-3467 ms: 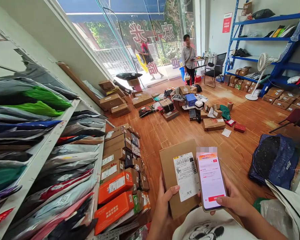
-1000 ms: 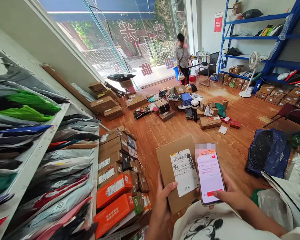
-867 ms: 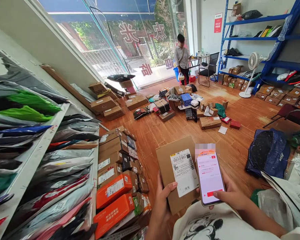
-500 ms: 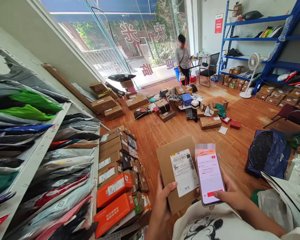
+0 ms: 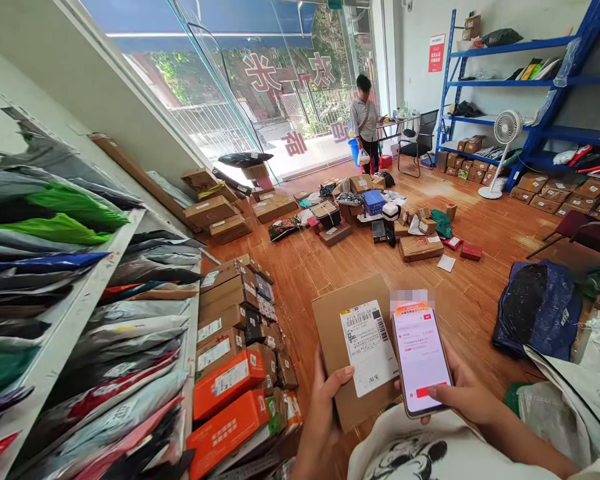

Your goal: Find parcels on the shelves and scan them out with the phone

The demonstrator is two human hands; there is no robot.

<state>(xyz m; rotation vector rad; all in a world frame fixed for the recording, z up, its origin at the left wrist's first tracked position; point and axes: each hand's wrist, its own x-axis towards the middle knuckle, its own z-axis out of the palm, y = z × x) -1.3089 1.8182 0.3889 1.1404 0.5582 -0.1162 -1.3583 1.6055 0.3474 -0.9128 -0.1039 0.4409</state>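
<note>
Hands hold two things low in the middle of the view. The left hand (image 5: 325,407) grips a flat cardboard parcel (image 5: 337,333) by its lower left edge, thumb pressed on the front and fingers (image 5: 321,365) curled closed behind it. A white shipping label (image 5: 369,347) with a barcode covers the parcel's right half. The right hand (image 5: 467,400) holds a phone (image 5: 421,359) upright just beside the parcel, its left edge overlapping the label; the fingers are closed around the phone's back and the thumb lies across the bottom of the lit screen.

To the left, a white shelf (image 5: 65,340) is packed with soft mailer bags (image 5: 130,333), with brown and orange boxes (image 5: 230,373) stacked at its end. Wooden floor (image 5: 330,267) stretches ahead, with loose parcels (image 5: 380,213) scattered in its middle. Further off, a person (image 5: 364,123) stands near a glass front (image 5: 260,87). A blue rack (image 5: 530,87) with a white fan (image 5: 505,140) before it lines the right wall, and a dark blue sack (image 5: 540,310) lies on the floor nearby.
</note>
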